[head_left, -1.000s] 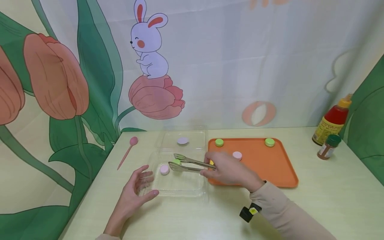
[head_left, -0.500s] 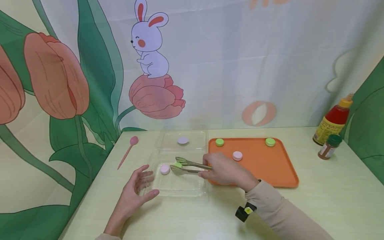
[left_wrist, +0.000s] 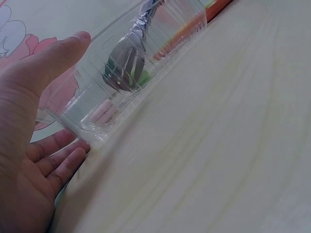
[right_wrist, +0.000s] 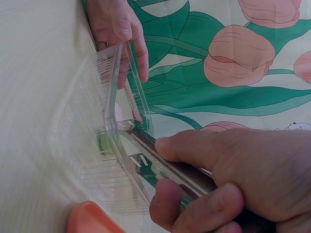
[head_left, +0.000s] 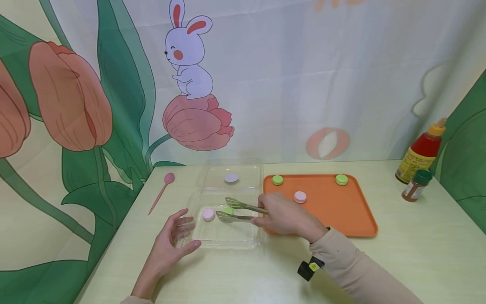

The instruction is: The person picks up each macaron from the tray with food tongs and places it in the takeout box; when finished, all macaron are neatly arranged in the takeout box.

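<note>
A clear plastic clamshell box (head_left: 228,242) lies with its lid (head_left: 250,177) folded back. Inside the base sit a pink macaron (head_left: 208,214) and, to its right, a green macaron (head_left: 228,210). My right hand (head_left: 286,215) grips metal tongs (head_left: 235,204) over the box's right wall. Their two tips are spread around the green macaron, partly covering it. At the box's left side my left hand (head_left: 167,245) curves loosely, thumb apart from the other fingers. The left wrist view has the slotted tong tip (left_wrist: 127,65) behind the clear wall.
To the right, an orange tray (head_left: 326,219) bears two green macarons (head_left: 277,180) and a pink macaron (head_left: 300,197). A pale purple oval (head_left: 231,178) shows in the lid. A pink spoon (head_left: 167,181) lies left; a sauce bottle (head_left: 415,158) and spice jar (head_left: 417,185) stand far right.
The tong tips have shifted slightly right and spread wider. The green macaron has moved a little to the right and toward the person. My left hand has stayed in place.
</note>
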A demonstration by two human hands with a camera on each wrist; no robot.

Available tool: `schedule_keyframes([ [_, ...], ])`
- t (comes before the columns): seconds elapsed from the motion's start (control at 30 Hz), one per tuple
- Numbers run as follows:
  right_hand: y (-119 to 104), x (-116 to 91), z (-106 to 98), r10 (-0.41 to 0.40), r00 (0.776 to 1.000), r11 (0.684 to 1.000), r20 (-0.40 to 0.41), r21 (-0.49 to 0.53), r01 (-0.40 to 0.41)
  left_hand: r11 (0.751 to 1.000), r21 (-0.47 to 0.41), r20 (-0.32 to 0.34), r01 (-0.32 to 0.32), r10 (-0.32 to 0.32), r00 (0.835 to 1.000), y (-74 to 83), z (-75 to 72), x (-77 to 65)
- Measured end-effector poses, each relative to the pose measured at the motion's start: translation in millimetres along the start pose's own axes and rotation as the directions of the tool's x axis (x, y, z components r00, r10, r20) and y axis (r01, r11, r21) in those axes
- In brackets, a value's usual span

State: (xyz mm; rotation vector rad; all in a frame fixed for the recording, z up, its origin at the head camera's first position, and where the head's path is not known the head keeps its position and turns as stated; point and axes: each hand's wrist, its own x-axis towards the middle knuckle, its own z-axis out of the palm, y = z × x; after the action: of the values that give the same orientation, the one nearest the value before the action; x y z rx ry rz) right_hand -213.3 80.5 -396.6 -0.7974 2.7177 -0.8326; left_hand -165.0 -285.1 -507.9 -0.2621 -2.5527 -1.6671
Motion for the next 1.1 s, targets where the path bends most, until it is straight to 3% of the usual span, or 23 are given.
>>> schedule_keyframes([
  [0.33, -8.1, -10.6, -13.6, 0.075, 0.997, 0.994, -0.010, 0.077, -0.074, 1.000, -0.005, 0.007, -0.004, 0.004, 1.000, -1.0, 0.4, -0.5],
  [0.57, -6.4, -22.5, -28.6, 0.066, 0.994, 0.994, -0.088, 0.092, -0.058, 1.000, -0.010, 0.004, -0.007, 0.007, 1.000, 3.2, 1.1, -2.4],
  [0.73, -1.5, -31.5, -43.6, 0.105, 0.985, 0.985, -0.140, 0.153, -0.083, 1.000, -0.003, -0.001, -0.007, 0.007, 1.000, 7.4, 1.9, -3.9],
  [0.87, 3.4, -40.2, -57.8, 0.131, 0.966, 0.978, -0.224, 0.188, -0.089, 1.000, -0.003, 0.000, -0.009, 0.009, 1.000, 7.4, 2.1, -4.3],
  [1.1, 16.4, -60.0, -80.5, 0.167, 0.907, 0.971, -0.386, 0.222, -0.084, 1.000, -0.008, 0.007, -0.018, 0.018, 1.000, 5.2, 1.7, -4.2],
])
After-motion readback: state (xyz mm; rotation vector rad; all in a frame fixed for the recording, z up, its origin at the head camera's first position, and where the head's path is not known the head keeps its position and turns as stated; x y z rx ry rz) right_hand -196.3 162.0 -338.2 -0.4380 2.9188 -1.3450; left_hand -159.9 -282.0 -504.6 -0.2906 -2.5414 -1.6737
